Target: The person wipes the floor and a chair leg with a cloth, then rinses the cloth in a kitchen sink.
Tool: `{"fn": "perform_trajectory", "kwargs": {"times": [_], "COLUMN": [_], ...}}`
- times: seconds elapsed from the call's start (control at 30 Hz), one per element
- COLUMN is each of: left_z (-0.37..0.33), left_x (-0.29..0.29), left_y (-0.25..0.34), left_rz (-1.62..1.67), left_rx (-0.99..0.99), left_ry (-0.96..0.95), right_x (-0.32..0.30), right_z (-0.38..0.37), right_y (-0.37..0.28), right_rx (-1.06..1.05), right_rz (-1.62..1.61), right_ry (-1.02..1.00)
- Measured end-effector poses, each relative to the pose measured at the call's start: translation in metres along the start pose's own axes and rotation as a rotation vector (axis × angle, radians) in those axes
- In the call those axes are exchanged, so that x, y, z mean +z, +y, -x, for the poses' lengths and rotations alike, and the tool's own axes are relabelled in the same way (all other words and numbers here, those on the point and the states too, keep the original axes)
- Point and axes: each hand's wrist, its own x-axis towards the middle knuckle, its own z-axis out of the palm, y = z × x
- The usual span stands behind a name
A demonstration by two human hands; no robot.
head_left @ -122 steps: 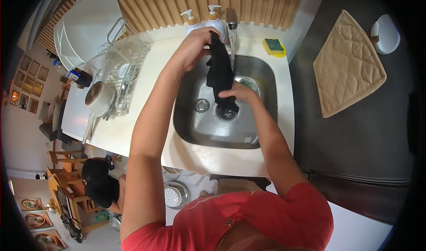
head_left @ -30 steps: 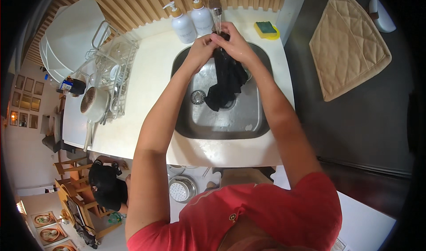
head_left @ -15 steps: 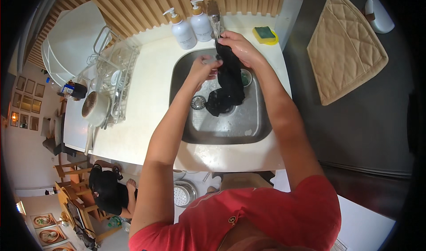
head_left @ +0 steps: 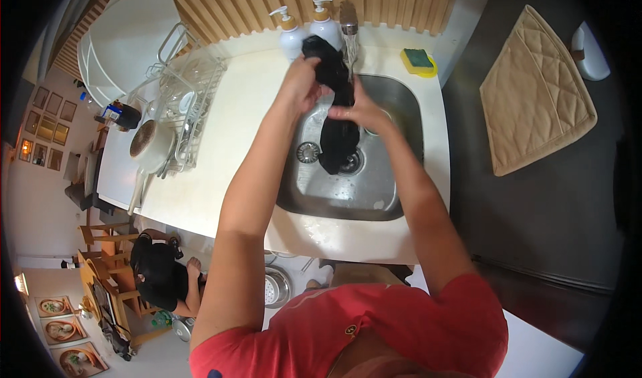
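The left hand [head_left: 303, 84] and right hand [head_left: 366, 112] are curling around the black cloth [head_left: 340, 139]. Keeping it low in the sink [head_left: 321, 194] should be limiting splashes from the tap [head_left: 348, 18]

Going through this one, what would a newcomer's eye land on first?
Probably the black cloth, held by the left hand and right hand over the sink, beside the running tap. Next, perhaps the red shirt along the bottom and the tan quilted pad at right.

The sink [head_left: 364, 191] offers passage beside obstructing black cloth [head_left: 340, 137].
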Motion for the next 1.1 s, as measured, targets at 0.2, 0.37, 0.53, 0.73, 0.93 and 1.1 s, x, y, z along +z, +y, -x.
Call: {"fn": "perform_trajectory", "kwargs": {"times": [0.2,0.37,0.53,0.73,0.93,1.1], "left_z": [-0.002,-0.001,-0.002,-0.011,0.0,0.016], "left_x": [-0.028,-0.048,-0.025,-0.014,0.0,-0.009], "left_y": [-0.01,-0.085,-0.138,-0.133,-0.096,-0.116], "left_rz": [0.121,0.104,0.62,0.646,0.779,0.635], "left_rx": [-0.108,-0.646,-0.611,-0.418,-0.401,-0.581], "left_ry": [0.134,0.132,-0.125,0.164,0.091,-0.154], "right_x": [-0.005,-0.009,0.009,-0.032,0.002,-0.035], "right_z": [-0.002,-0.004,0.01,0.0,0.002,-0.005], "right_y": [0.031,-0.002,-0.022,0.001,0.042,0.046], "right_rx": [0.755,0.577,0.577,0.355,0.52,0.266], "right_rz": [0.109,0.156,0.039,-0.962,-1.15,-0.309], "right_ry": [0.003,0.058,-0.087,0.338,0.347,0.354]}}
